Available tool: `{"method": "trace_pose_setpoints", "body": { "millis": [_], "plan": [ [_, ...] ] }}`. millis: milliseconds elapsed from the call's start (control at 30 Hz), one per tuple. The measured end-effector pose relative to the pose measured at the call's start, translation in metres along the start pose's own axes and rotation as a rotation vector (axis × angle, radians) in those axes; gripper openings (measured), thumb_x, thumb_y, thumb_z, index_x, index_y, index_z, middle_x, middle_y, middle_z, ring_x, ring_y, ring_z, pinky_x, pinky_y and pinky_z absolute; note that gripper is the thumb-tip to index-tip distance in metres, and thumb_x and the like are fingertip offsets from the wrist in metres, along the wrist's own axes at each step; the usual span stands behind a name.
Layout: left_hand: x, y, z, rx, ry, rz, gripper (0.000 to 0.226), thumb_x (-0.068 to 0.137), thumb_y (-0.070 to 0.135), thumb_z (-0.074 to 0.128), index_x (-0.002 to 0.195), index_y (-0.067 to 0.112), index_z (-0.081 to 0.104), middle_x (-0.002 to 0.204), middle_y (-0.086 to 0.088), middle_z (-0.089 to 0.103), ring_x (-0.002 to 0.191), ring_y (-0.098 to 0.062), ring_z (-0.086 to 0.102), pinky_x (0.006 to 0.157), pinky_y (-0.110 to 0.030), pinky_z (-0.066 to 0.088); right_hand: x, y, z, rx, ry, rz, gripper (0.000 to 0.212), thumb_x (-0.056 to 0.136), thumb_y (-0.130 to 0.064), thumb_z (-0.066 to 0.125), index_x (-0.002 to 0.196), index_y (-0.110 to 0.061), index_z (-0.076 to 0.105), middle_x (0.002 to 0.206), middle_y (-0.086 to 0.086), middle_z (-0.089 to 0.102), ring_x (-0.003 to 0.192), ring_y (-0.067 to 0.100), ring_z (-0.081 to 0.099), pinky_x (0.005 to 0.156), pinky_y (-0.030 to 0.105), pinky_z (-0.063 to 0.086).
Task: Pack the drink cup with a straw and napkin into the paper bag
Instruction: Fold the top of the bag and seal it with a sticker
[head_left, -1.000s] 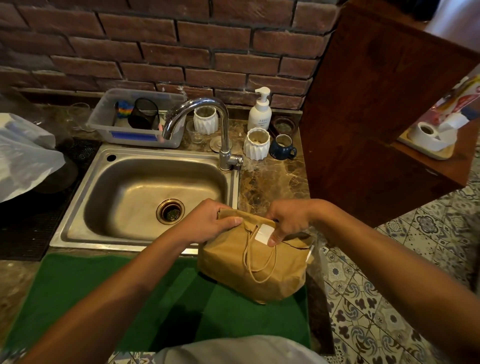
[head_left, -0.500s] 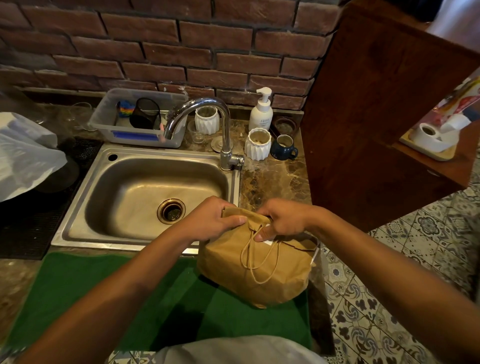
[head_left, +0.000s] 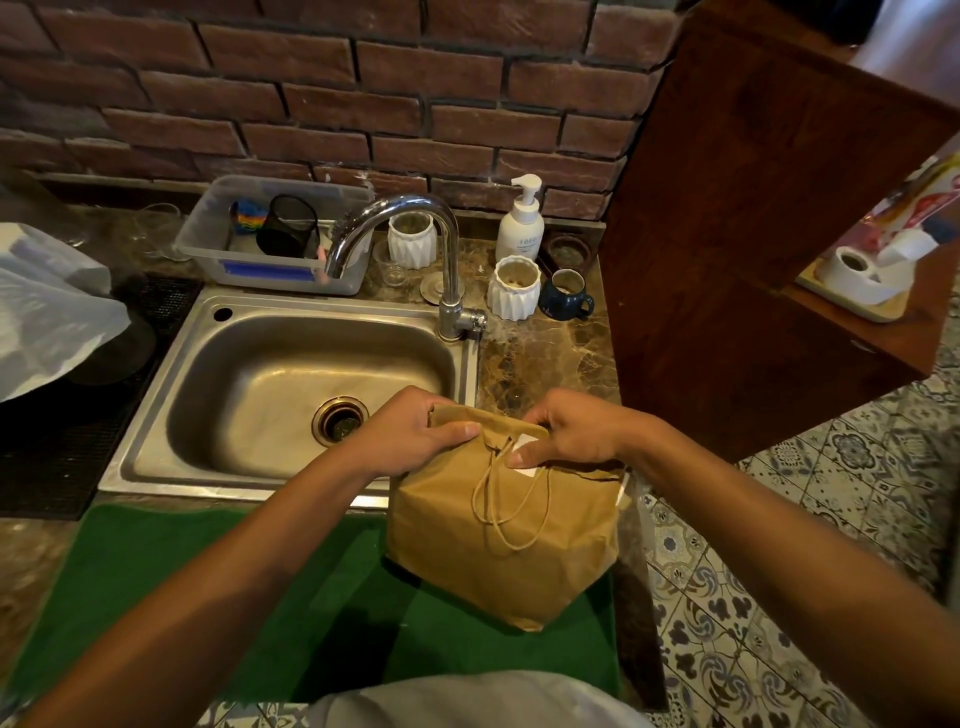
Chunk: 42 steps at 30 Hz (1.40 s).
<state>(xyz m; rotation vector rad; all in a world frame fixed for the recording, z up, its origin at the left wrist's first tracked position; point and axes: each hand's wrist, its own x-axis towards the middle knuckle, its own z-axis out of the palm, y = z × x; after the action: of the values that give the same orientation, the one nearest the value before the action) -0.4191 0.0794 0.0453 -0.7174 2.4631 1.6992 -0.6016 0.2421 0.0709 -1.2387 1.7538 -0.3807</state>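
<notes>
On the green mat, both hands (left hand, right hand) pinch the folded-over brown paper bag shut; contents hidden, packing probably finished.

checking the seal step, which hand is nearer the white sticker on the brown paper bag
Right. The right hand presses its fingers on the white sticker at the folded top of the brown paper bag; the left hand grips the fold's other end, off the sticker.

Dim, warm; edges perhaps warped
</notes>
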Motion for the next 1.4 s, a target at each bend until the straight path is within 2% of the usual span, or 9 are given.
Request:
{"method": "trace_pose_setpoints", "body": {
  "millis": [267, 400, 533, 800, 900, 1000, 1100, 1300, 1400],
  "plan": [
    [0.0, 0.001, 0.001, 0.077, -0.026, 0.024, 0.021, 0.092, 0.036, 0.073, 0.088, 0.018, 0.081, 0.077, -0.001, 0.076, 0.073, -0.014, 0.069, 0.065, -0.033, 0.053, 0.008, -0.003, 0.007, -0.08, -0.008, -0.021, 0.022, 0.084, -0.041, 0.081, 0.069, -0.031, 0.069, 0.061, -0.012, 0.065, 0.055, -0.003, 0.058, 0.057, 0.023, 0.044],
    [0.002, 0.001, -0.006, 0.086, -0.027, 0.03, 0.019, 0.092, 0.037, 0.072, 0.086, 0.021, 0.081, 0.078, -0.001, 0.076, 0.074, -0.015, 0.069, 0.065, -0.031, 0.05, -0.003, 0.0, -0.003, -0.055, -0.024, 0.016, 0.017, 0.091, -0.032, 0.076, 0.099, -0.017, 0.077, 0.093, 0.0, 0.077, 0.086, 0.015, 0.071, 0.08, 0.035, 0.057],
    [0.002, 0.004, -0.003, 0.096, -0.037, 0.02, 0.019, 0.092, 0.036, 0.073, 0.088, 0.02, 0.081, 0.075, 0.005, 0.074, 0.072, -0.007, 0.067, 0.064, -0.026, 0.05, -0.011, 0.003, -0.01, -0.076, -0.073, 0.062, 0.025, 0.089, -0.029, 0.077, 0.112, -0.017, 0.076, 0.105, -0.001, 0.078, 0.096, 0.016, 0.072, 0.089, 0.038, 0.058],
    [0.003, 0.01, 0.008, 0.106, -0.027, 0.04, 0.02, 0.092, 0.037, 0.073, 0.087, 0.019, 0.081, 0.079, 0.0, 0.077, 0.078, -0.019, 0.072, 0.069, -0.04, 0.056, -0.002, -0.004, 0.002, -0.173, -0.061, 0.046, 0.036, 0.079, -0.046, 0.083, 0.098, -0.016, 0.076, 0.091, 0.0, 0.078, 0.081, 0.016, 0.071, 0.073, 0.033, 0.056],
    [0.003, 0.008, 0.004, 0.082, -0.004, 0.029, 0.022, 0.092, 0.037, 0.073, 0.088, 0.017, 0.081, 0.08, -0.002, 0.077, 0.078, -0.019, 0.072, 0.069, -0.038, 0.056, -0.006, -0.004, -0.004, -0.139, -0.104, 0.037, 0.032, 0.086, -0.035, 0.08, 0.108, -0.014, 0.071, 0.101, 0.004, 0.076, 0.091, 0.022, 0.071, 0.081, 0.038, 0.057],
    [0.005, 0.01, 0.004, 0.071, -0.003, 0.031, 0.02, 0.092, 0.034, 0.073, 0.091, 0.016, 0.082, 0.081, -0.002, 0.078, 0.073, -0.012, 0.07, 0.068, -0.036, 0.055, -0.012, 0.001, -0.013, -0.056, -0.13, 0.063, 0.029, 0.09, -0.026, 0.076, 0.116, -0.016, 0.07, 0.105, -0.002, 0.075, 0.094, 0.014, 0.07, 0.087, 0.032, 0.057],
    [0.004, 0.009, 0.002, 0.054, -0.007, 0.011, 0.015, 0.093, 0.034, 0.073, 0.088, 0.022, 0.081, 0.076, 0.006, 0.076, 0.07, -0.003, 0.068, 0.064, -0.028, 0.052, -0.014, 0.009, -0.019, -0.049, -0.084, 0.067, 0.025, 0.091, -0.027, 0.075, 0.115, -0.019, 0.074, 0.107, -0.001, 0.077, 0.1, 0.018, 0.071, 0.095, 0.043, 0.057],
    [0.0, 0.012, -0.004, 0.091, -0.011, 0.007, 0.017, 0.093, 0.035, 0.072, 0.087, 0.022, 0.081, 0.079, 0.001, 0.077, 0.071, -0.007, 0.069, 0.061, -0.022, 0.051, -0.003, 0.004, -0.009, -0.066, 0.035, 0.006, 0.022, 0.086, -0.042, 0.078, 0.097, -0.023, 0.08, 0.09, -0.004, 0.078, 0.084, 0.015, 0.071, 0.081, 0.042, 0.058],
    [-0.003, 0.012, -0.006, 0.072, 0.004, 0.011, 0.013, 0.093, 0.033, 0.072, 0.085, 0.026, 0.079, 0.073, 0.009, 0.074, 0.066, 0.003, 0.066, 0.056, -0.012, 0.047, 0.002, 0.002, -0.009, -0.047, 0.038, -0.025, 0.013, 0.087, -0.044, 0.076, 0.084, -0.031, 0.078, 0.08, -0.004, 0.076, 0.071, 0.012, 0.067, 0.069, 0.037, 0.053]
  ]
}}
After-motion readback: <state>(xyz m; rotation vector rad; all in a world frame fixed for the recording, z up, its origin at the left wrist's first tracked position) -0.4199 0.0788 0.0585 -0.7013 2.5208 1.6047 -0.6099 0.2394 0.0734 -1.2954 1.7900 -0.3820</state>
